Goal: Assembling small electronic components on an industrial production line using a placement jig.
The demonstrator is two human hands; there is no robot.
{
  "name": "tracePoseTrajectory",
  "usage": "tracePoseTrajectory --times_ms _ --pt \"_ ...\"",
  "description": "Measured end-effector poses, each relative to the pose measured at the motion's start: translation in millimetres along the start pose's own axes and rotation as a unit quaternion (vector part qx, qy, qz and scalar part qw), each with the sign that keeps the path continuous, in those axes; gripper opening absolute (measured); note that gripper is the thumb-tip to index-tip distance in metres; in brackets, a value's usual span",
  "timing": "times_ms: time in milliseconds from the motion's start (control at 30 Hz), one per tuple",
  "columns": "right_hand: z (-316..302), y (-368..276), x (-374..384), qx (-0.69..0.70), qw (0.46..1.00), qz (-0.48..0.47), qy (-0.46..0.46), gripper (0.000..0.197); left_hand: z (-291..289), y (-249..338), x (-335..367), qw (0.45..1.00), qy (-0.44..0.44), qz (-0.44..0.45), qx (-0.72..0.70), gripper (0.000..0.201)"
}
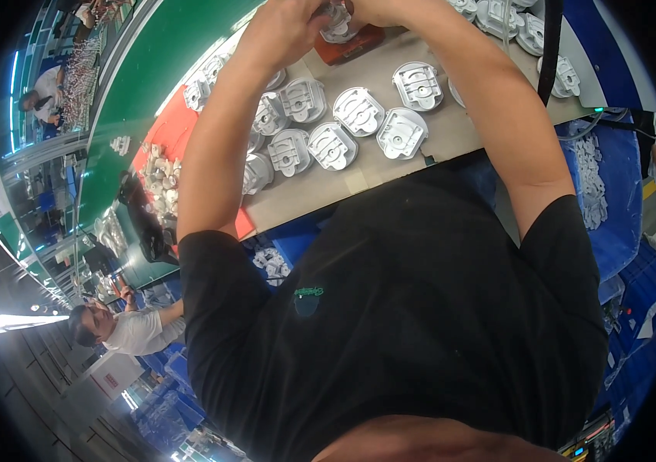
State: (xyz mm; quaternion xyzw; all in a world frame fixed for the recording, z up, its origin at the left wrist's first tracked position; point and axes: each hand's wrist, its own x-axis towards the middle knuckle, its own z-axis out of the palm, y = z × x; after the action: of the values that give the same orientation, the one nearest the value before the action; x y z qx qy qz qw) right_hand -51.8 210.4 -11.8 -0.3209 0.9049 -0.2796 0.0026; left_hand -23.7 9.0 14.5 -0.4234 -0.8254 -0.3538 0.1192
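At the top edge, both hands meet around one grey metal casting (337,23). My left hand (285,32) grips its left side with curled fingers. My right hand (378,9) holds its right side and is partly cut off by the frame. The casting is just above a red-brown block (355,45) on the beige table (389,165). Several similar flat grey castings (358,112) lie in rows on the table below my hands, between my forearms. My black shirt fills the lower half of the view.
A red tray (181,123) with small pale parts is on the left, beside a green conveyor belt (151,77). Blue bins (620,208) with white parts are on the right. A black cable (551,46) hangs at the upper right. A co-worker (131,329) is at the lower left, and another person (45,92) is at the far left.
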Motion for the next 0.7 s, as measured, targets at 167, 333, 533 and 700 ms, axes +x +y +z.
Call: tracePoseTrajectory --times_ms 167,333,533,700 --pt "6.4 -7.0 18.3 -0.046 0.991 0.11 -0.063 0.026 2.6 -15.8 -1.2 0.991 -0.057 -0.076 0.092 0.022" --pt "0.5 -4.2 7.2 0.026 1.0 -0.002 -0.015 0.025 1.2 -12.6 4.5 0.967 -0.11 -0.155 0.168 0.02" --pt "-7.4 -7.1 1.0 0.069 0.997 0.031 -0.018 0.024 9.5 -10.9 12.1 0.959 -0.118 -0.183 0.184 0.02" --pt "-14.8 -20.1 -3.4 0.118 0.989 0.078 -0.044 0.024 2.2 -4.9 12.7 0.964 -0.114 -0.159 0.18 0.02"
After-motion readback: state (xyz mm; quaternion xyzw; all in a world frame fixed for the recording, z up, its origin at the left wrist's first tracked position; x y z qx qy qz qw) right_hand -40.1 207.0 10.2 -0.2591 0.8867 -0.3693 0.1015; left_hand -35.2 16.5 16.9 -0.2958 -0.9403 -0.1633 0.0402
